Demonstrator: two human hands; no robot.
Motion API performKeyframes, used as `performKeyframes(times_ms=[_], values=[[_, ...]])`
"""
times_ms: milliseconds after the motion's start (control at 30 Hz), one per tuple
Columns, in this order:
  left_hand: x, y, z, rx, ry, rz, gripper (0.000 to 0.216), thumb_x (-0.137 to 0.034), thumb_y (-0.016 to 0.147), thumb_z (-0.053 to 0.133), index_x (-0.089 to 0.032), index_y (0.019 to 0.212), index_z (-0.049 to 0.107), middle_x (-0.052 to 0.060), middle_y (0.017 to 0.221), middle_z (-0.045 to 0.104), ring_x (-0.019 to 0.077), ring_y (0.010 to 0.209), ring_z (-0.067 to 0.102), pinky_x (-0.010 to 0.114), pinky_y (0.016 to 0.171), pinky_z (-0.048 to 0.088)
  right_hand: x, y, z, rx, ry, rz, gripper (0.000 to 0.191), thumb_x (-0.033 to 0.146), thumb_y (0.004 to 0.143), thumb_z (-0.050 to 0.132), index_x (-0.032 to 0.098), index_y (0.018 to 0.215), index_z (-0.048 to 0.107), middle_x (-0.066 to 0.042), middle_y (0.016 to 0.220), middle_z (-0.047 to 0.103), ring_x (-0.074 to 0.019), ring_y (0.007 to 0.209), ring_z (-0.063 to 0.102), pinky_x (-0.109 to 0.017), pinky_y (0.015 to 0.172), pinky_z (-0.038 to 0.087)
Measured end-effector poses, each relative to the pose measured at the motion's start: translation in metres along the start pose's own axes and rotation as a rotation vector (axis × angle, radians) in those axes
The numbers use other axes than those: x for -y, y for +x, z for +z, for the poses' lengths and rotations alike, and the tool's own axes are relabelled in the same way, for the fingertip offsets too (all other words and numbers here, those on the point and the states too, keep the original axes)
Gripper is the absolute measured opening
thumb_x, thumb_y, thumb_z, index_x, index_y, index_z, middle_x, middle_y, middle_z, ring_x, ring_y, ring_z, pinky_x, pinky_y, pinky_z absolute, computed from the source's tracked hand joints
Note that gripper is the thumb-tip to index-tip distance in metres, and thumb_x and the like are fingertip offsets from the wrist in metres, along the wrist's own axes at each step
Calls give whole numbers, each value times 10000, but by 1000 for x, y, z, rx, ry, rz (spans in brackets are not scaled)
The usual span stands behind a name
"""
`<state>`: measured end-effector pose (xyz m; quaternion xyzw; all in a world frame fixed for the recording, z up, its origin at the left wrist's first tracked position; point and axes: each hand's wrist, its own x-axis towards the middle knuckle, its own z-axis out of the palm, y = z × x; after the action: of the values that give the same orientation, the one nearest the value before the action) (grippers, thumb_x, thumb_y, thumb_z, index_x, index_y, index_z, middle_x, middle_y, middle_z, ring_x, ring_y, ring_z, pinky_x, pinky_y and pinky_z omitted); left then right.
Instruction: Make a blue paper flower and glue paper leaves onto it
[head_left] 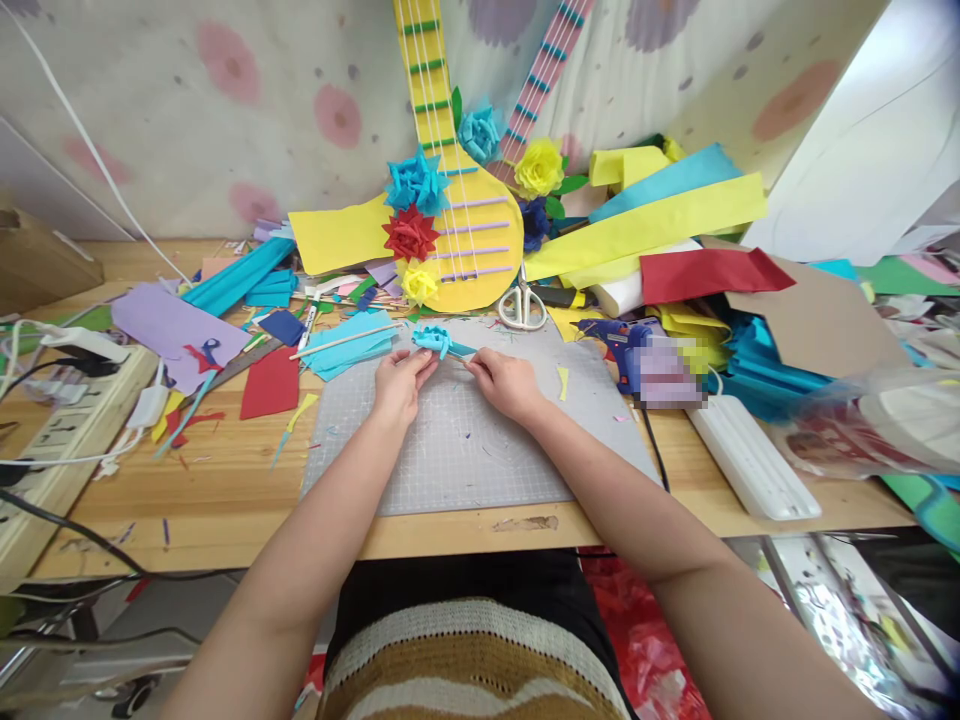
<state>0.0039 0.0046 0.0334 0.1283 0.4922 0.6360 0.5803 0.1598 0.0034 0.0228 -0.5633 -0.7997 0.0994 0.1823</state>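
Note:
Over the grey cutting mat (465,450), a light blue paper flower (431,340) sits at the fingertips of my left hand (403,385), which is closed on its lower side. A blue strip runs from the flower toward my right hand (504,382). The right fingers are pinched together around something thin, too small to name. Left of the flower lies a pale stick (345,341) across a stack of light blue paper pieces (349,345). White-handled scissors (523,305) rest just beyond the mat.
A yellow paper instrument (480,230) with paper flowers leans at the back. A blue glue gun (626,345) lies right, near a white power strip (754,455). Another power strip (67,430), with cords, stands left. Coloured paper, including a red piece (270,383), clutters both sides.

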Motion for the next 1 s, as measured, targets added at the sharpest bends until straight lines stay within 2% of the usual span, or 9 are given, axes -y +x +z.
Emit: performKeyframes(times_ms=[267, 567, 733, 1000], values=[[-2, -1, 1, -27, 45, -31, 266, 19, 692, 566, -171, 790, 409, -12, 633, 615, 144, 695, 668, 343, 824, 512, -4, 0, 2, 19, 29, -43, 286, 362, 894, 358, 191, 908, 587, -50, 871, 670, -165, 758, 587, -249, 615, 318], [1, 1, 2, -16, 31, 85, 426, 37, 602, 609, -203, 742, 286, -59, 550, 578, 135, 553, 639, 375, 780, 522, -2, 1, -1, 52, 56, -28, 260, 324, 884, 377, 185, 876, 597, -50, 854, 674, -157, 730, 582, -244, 617, 313], [3, 3, 0, -2, 47, 106, 459, 46, 601, 599, -212, 726, 242, -53, 558, 588, 142, 557, 643, 385, 776, 522, -1, 1, -5, 102, 46, -31, 276, 308, 892, 362, 183, 881, 608, -51, 840, 676, -158, 729, 587, -242, 618, 314], [1, 1, -2, 43, 162, 6, 373, 42, 675, 578, -191, 756, 298, 3, 622, 630, 153, 620, 666, 352, 765, 531, -4, -1, -10, 155, -35, -1, 309, 345, 904, 336, 187, 904, 602, -57, 824, 674, -159, 708, 589, -242, 595, 300]])
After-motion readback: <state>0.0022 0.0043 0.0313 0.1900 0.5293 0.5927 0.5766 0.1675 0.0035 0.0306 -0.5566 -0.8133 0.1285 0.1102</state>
